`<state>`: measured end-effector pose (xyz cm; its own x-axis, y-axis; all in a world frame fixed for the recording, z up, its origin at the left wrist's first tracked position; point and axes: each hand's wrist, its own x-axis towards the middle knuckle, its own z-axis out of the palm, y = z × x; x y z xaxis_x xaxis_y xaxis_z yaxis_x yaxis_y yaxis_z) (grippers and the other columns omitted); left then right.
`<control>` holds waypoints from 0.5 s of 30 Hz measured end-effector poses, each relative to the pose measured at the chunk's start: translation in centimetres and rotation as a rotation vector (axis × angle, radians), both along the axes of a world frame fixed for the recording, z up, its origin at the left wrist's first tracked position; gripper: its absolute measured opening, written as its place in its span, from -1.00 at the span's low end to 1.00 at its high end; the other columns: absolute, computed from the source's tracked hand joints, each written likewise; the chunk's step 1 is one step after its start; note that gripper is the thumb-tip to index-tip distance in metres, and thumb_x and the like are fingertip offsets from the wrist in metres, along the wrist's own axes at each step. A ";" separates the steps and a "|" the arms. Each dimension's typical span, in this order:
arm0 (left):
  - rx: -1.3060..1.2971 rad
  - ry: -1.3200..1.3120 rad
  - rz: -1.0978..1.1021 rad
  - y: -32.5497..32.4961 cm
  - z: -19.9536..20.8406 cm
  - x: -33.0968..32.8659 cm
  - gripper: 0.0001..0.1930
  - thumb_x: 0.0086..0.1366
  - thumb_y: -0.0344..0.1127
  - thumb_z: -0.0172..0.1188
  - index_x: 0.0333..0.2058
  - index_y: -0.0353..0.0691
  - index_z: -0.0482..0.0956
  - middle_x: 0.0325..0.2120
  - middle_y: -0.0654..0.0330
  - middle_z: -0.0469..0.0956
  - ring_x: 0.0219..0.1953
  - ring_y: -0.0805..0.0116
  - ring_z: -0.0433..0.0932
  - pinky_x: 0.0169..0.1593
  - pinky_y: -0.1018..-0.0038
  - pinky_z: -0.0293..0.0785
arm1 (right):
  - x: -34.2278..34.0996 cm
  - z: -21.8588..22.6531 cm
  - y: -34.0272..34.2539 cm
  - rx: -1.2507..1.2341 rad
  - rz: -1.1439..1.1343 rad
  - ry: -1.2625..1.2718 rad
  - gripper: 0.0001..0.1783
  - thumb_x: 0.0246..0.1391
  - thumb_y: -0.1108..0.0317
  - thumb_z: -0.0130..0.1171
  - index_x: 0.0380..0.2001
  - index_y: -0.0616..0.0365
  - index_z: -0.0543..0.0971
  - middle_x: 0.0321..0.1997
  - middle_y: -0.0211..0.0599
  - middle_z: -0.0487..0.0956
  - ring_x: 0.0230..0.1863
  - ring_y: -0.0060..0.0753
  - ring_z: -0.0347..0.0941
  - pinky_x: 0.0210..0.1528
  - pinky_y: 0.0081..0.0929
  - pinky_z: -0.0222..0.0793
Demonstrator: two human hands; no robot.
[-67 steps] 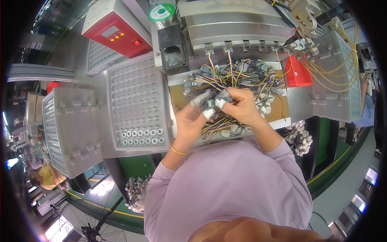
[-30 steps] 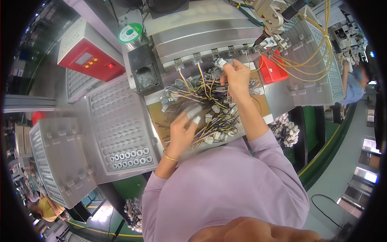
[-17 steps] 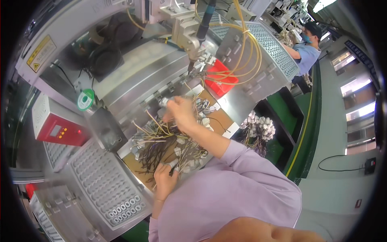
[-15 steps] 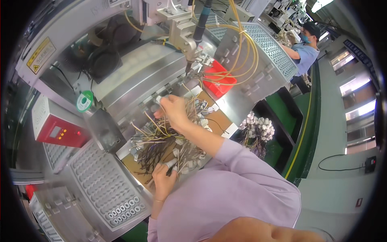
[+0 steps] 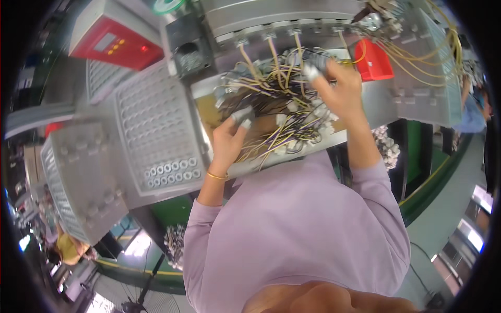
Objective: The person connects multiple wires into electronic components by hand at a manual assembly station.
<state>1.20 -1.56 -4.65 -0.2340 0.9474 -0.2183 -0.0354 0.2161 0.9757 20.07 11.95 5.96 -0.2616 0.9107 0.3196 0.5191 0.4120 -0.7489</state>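
On the surface (image 5: 334, 142) in front of the person, a tangled heap of wire harnesses (image 5: 282, 99) with yellow, purple and white leads and small white plugs lies spread across a brownish sheet, reaching from the grey machine housing (image 5: 282, 18) at the back down to the near edge. The left hand (image 5: 229, 138) rests on the left part of the heap, its taped fingertips (image 5: 245, 117) pinched together on a small grey connector (image 5: 242, 112) at the edge of the tangle; a thin gold bangle (image 5: 216, 176) circles that wrist. The right hand (image 5: 339, 88) is raised over the upper right of the heap, near the machine's row of sockets, with its grip closed around a wire end (image 5: 312, 70) capped by a pale plug, though how firmly it clamps cannot be told through the blur. The two hands are well apart, the heap lying between them. Just beside the right hand stands a red bin (image 5: 373, 60), and behind it bundles of yellow cables (image 5: 422, 49) run over a grey perforated panel. To the left of the heap sits a grey tray with rows of round holes (image 5: 156, 130), a few ringed parts in its nearest rows, and further left another grey fixture block (image 5: 78, 177). A red control box (image 5: 117, 41) stands at the upper left. Both arms wear lilac sleeves (image 5: 292, 224)
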 end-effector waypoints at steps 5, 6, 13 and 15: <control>0.108 0.049 -0.046 -1.4 0.5 -0.6 -0.69 0.13 -0.55 0.03 -0.09 -0.37 0.41 -0.23 0.18 0.48 -0.23 0.51 0.43 -0.15 0.62 0.36 | 0.3 -3.0 -4.2 0.052 0.786 -0.181 -0.95 -0.28 0.54 0.04 -0.63 0.20 0.40 -0.69 -0.32 0.34 -0.64 -0.30 0.30 -0.57 -0.40 0.25; 0.100 0.140 -0.084 -1.6 0.7 -0.4 -0.69 0.13 -0.54 0.04 -0.10 -0.34 0.42 -0.26 0.20 0.49 -0.25 0.52 0.44 -0.18 0.63 0.37 | 0.1 -4.1 -4.3 0.041 0.793 -0.163 -0.95 -0.28 0.54 0.04 -0.63 0.20 0.40 -0.69 -0.32 0.34 -0.64 -0.30 0.30 -0.57 -0.40 0.25; 0.203 0.653 -0.374 -3.6 0.0 -0.2 -0.68 -0.03 -0.50 0.15 -0.22 -0.18 0.53 -0.49 0.14 0.48 -0.48 0.37 0.45 -0.41 0.58 0.40 | 0.6 -5.6 -2.9 -0.044 0.947 -0.230 -0.80 -0.22 0.55 0.00 -0.40 0.24 0.44 -0.52 -0.21 0.41 -0.44 -0.21 0.37 -0.36 -0.38 0.29; 0.252 0.739 -0.405 -3.6 -0.3 -0.3 -0.68 -0.05 -0.50 0.15 -0.23 -0.18 0.53 -0.49 0.13 0.48 -0.49 0.33 0.44 -0.42 0.57 0.40 | 1.3 -3.5 -1.7 -0.349 0.813 -0.089 -0.66 -0.08 0.54 -0.01 -0.14 0.30 0.41 -0.32 -0.22 0.51 -0.29 -0.40 0.46 -0.22 -0.54 0.33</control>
